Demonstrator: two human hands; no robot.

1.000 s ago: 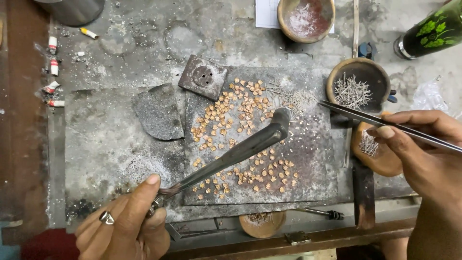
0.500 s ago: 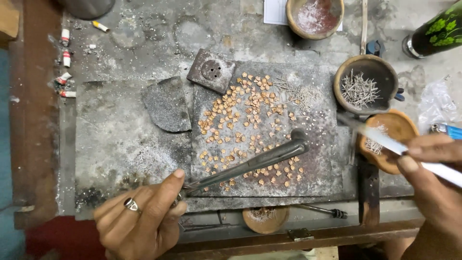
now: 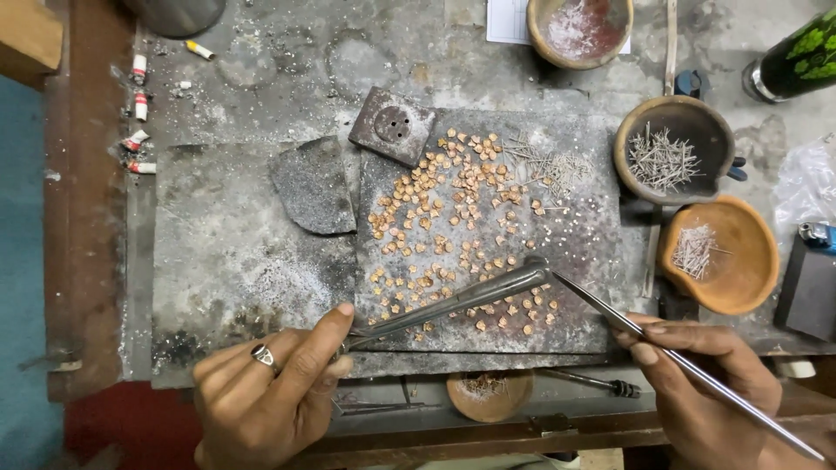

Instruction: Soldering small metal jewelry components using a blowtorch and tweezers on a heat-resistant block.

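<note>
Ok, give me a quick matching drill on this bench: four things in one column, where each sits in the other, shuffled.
Things:
1. Dark bowl of pins
2. Copper pieces
3. Tweezers
4. Square block with holes

Places:
A. Scattered over the grey slab
B. At the slab's upper left corner
C. Right of the slab, above the orange dish
D. In the right hand

Pairs: 1-C, 2-A, 3-D, 4-B
</note>
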